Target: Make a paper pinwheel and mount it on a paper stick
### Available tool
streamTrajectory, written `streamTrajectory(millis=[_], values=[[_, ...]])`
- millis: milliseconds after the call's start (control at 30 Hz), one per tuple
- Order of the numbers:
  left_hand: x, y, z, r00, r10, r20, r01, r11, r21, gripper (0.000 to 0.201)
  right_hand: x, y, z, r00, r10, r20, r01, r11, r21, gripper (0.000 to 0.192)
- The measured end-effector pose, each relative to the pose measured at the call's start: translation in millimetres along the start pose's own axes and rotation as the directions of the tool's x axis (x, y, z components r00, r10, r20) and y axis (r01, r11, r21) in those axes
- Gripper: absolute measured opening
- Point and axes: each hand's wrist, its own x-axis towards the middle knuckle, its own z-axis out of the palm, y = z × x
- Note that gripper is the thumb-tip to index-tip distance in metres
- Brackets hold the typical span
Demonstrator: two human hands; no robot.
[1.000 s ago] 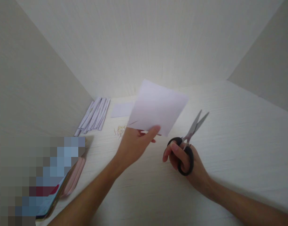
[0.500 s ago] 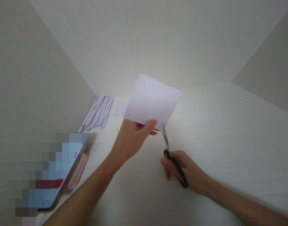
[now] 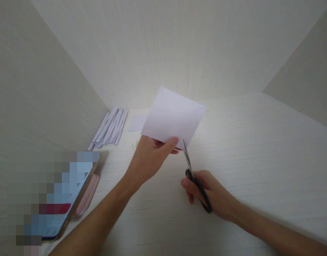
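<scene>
"What took up the most room?"

"The pale back wall (image 3: 179, 46), with a side wall (image 3: 46, 89) to the left, and below it the whitish tabletop (image 3: 259, 160)."

"And the biggest thing on that?"

"A phone (image 3: 56, 225) at the near left, its screen lit and partly blocked out by coarse squares."

"Where was the sheet of white paper (image 3: 174, 117)?"

"Held up over the middle of the table, tilted, one corner pointing to the far side. The left hand (image 3: 151, 156) had it by the lower edge, thumb on top and fingers beneath, pinched."

"The other hand?"

"The right hand (image 3: 215, 195) was below and to the right, thumb and curled fingers closed around the black handles of the scissors (image 3: 198, 184). The blades were nearly together, their tips overlapping the sheet near its lowest corner. I couldn't tell whether they had cut in."

"Anything smaller?"

"A bundle of rolled paper sticks (image 3: 110, 128) by the left wall, then a pink case (image 3: 87, 195) just beside the phone. A second piece of paper (image 3: 137, 122) lay flat, partly hidden by the raised one."

"And smallest?"

"Some yellowish bits (image 3: 133, 145), just beside the left wrist, too small to make out."
</scene>
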Motion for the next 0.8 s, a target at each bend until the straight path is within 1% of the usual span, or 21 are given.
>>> streamTrajectory(millis=[267,500,800], values=[[-0.3,0.3,-0.2,1.0,0.006,0.001,-0.007,0.999,0.045,0.019,0.2,-0.2,0.0,1.0,0.001,0.0,-0.001,1.0,0.009,0.048],[-0.5,4.0,-0.8,1.0,-0.003,0.021,0.002,0.999,0.049,0.017,1.1,-0.8,-0.1,1.0,0.014,0.006,-0.014,1.0,0.005,0.048],[-1.6,3.5,-0.4,1.0,-0.021,0.0,0.021,0.999,0.046,0.021,-0.7,-0.4,0.6,1.0,0.012,0.007,-0.012,1.0,0.021,0.047]])
